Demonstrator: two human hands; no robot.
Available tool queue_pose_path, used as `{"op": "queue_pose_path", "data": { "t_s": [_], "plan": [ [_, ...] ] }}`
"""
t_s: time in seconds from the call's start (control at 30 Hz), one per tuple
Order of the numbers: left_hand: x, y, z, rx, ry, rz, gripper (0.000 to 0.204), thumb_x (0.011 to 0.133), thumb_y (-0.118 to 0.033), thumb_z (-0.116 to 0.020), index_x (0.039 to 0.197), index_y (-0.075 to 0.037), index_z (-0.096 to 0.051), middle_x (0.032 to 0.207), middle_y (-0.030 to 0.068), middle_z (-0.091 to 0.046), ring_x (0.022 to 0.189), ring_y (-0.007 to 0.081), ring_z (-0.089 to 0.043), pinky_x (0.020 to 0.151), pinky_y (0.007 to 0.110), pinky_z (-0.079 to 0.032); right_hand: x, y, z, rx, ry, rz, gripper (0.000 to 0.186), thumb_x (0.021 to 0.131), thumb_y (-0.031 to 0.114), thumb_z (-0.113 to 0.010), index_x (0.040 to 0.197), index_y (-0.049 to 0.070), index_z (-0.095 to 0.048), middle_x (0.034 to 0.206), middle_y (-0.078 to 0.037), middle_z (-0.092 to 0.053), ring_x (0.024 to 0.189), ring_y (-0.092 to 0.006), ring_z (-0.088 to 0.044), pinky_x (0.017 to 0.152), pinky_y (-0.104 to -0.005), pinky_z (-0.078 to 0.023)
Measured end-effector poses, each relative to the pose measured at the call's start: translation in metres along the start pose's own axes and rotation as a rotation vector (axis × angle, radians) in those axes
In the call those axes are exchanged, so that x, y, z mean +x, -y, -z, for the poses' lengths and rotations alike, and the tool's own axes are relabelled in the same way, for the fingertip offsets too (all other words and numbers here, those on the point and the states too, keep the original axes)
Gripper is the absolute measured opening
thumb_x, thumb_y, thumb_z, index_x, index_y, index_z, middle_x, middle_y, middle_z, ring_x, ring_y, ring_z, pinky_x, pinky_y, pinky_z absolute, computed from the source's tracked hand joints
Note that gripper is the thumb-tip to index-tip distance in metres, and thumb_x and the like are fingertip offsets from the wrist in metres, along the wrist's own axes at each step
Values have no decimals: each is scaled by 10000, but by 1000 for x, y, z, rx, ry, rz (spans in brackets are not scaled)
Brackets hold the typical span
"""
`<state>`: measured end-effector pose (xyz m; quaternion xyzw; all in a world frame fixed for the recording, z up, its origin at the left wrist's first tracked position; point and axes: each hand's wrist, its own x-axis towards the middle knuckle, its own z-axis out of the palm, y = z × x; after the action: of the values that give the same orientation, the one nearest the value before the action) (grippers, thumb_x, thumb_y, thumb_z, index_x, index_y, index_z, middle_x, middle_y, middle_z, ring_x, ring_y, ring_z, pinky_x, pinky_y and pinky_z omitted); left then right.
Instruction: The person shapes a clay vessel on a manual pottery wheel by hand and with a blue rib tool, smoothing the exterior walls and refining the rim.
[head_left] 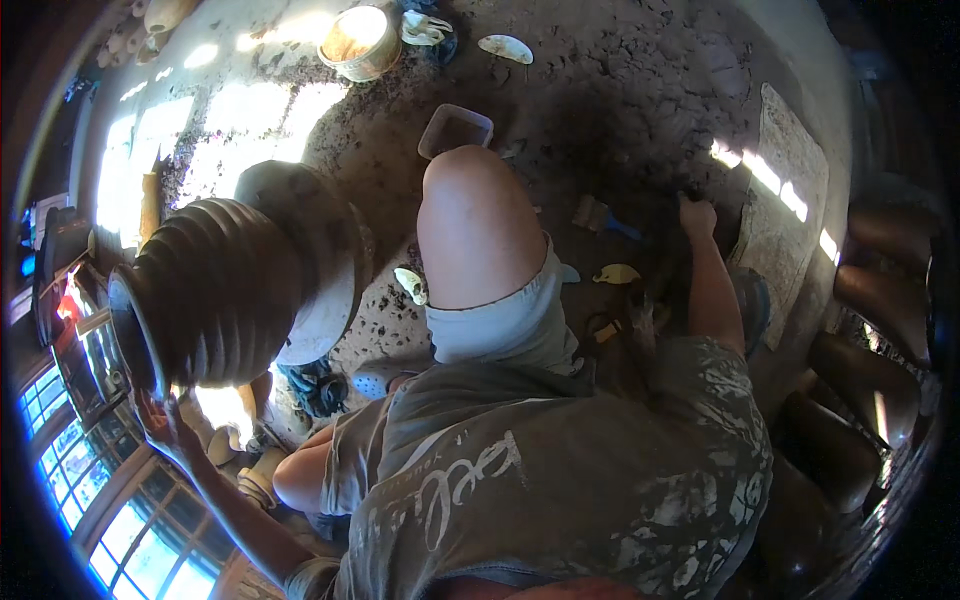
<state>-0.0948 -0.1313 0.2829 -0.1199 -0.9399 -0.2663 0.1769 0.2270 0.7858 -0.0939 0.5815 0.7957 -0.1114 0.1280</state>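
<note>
On my left a large ridged clay pot (215, 290) leans in the view, its wide mouth facing the lower left. It stands on a pale round wheel head (335, 290). My left hand (168, 428) reaches to the pot's rim, fingers stretched up against the wall and partly hidden by it. My right arm is stretched out over the floor on the right. There my right hand (698, 216) is closed low over a dark patch, and what its fingers hold is hidden. A brush with a blue handle (622, 229) lies to the left of that hand.
A shallow tray (456, 130) lies beyond my knee, and a bucket (360, 45) stands farther back. Pale curved scrapers (617, 273) are scattered about. A flat board (790, 190) lies on the right, near several brown clay vessels (865, 385). Clay crumbs cover the floor.
</note>
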Motion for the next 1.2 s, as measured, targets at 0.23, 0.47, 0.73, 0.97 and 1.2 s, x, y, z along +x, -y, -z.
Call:
{"op": "queue_pose_path", "data": {
  "t_s": [0.23, 0.47, 0.73, 0.97, 1.2],
  "plan": [
    [10, 6, -5, -21, -1, -21, 816, 913, -499, -768, 1500, -4, -493, 1548, 221, -497, 1405, 341, -502, 1178, 477, -395, 14, -29, -30, -224, -26, 315, 314, 928, 253, -603, 965, -19, -755, 1031, -297, -731, 1013, -462, -713, 892, -546, -572],
    [3, 22, 8, 12, 12, -9, 712, 945, -262, -779, 1493, 73, -471, 1503, 246, -531, 1391, 319, -522, 1172, 449, -409, 6, -8, -5, -122, -10, 223, 309, 935, 221, -558, 953, -16, -757, 1038, -312, -723, 1038, -480, -699, 926, -555, -558],
    [-7, 16, 8, 39, -8, 56, 842, 908, -503, -768, 1511, 10, -482, 1512, 234, -534, 1375, 350, -536, 1168, 486, -413, -27, 60, 12, -89, -52, 294, 569, 999, 489, -574, 1013, -60, -720, 1070, -331, -703, 1055, -482, -684, 942, -550, -542],
    [-2, 21, -4, -1, -38, 41, 865, 896, -505, -785, 1516, 14, -475, 1512, 241, -531, 1382, 342, -531, 1185, 483, -392, -14, 87, -3, -252, 69, 408, 497, 1008, 432, -582, 1047, -46, -712, 1121, -298, -709, 1079, -439, -694, 931, -520, -556],
    [-3, 24, -2, -42, -21, 70, 842, 900, -472, -792, 1517, 8, -480, 1555, 243, -484, 1439, 337, -471, 1210, 487, -357, -29, 97, 20, -100, 18, 300, 485, 951, 430, -659, 979, -50, -723, 1061, -256, -732, 957, -416, -730, 837, -491, -584]
  ]
}}
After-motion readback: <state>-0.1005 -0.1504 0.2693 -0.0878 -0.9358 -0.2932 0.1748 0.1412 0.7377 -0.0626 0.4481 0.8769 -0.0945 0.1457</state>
